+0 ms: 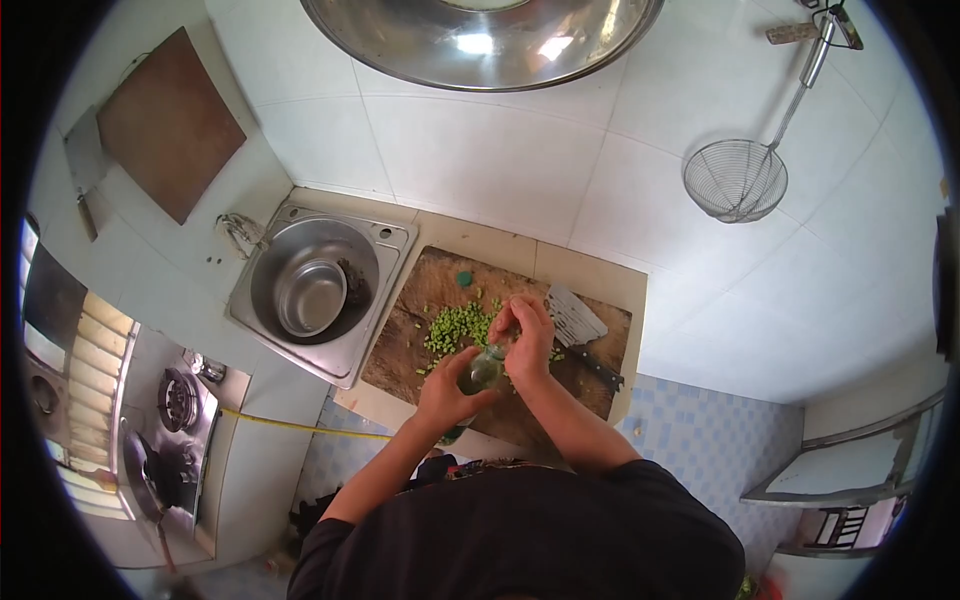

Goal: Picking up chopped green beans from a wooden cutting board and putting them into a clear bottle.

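Observation:
My left hand (pixel 448 397) is wrapped around a green-tinted clear bottle (pixel 484 371), held tilted over a worn wooden cutting board (pixel 405 315). My right hand (pixel 527 337) is at the bottle's neck with its fingers curled; whether it holds anything is hidden. Chopped green vegetable pieces (pixel 456 327) lie in a pile beside the bottle's mouth, with some scattered around. A green bottle cap (pixel 464 279) rests on the board behind the pile. Right of my right hand lies a cleaver or broad knife (pixel 576 315), its blade spotted with bits and its dark handle (pixel 600 370) towards the board's right edge.
Left of the board is a steel sink (pixel 360 262) with a metal bowl (pixel 311 298) inside. A wire skimmer (pixel 736 182) and a large metal wok or basin (pixel 487 52) hang on the wall. A gas stove (pixel 196 450) with a pan (pixel 141 469) stands at lower left.

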{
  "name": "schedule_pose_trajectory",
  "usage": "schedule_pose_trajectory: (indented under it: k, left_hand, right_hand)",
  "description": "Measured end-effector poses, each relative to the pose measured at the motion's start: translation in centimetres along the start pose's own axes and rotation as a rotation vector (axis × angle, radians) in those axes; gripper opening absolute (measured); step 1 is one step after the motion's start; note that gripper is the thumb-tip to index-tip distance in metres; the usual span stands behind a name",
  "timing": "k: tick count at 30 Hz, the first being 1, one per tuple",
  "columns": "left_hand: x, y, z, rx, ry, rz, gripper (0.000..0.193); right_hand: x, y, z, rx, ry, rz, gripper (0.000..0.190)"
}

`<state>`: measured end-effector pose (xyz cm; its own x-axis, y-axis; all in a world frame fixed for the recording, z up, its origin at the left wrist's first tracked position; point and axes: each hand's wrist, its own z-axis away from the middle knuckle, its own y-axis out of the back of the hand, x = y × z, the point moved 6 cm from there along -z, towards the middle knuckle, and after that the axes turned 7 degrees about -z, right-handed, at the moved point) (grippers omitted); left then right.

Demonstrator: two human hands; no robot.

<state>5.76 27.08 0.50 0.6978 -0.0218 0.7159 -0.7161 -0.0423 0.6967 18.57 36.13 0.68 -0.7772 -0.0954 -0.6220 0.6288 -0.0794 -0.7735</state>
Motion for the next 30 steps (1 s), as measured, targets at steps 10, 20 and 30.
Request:
schedule_pose_trajectory:
  k: [10,20,30]
  left_hand:
    - [0.5,0.6,-0.7,-0.023,-0.023,0.053,0.078]
    - [-0.6,2.9,-1.8,0.063,0.027,0.460,0.077]
    - [-2.2,2.2,-1.1,0.122,-0.174,0.393,0.072]
  right_hand:
    - [-0.5,-1.6,0.0,-0.122,0.059,0.092,0.015]
    - [1.4,5.6,-3.7,-0.017,0.049,-0.039,0.013]
    - [-1.8,9.0,1.6,-0.348,0.744,1.223,0.037]
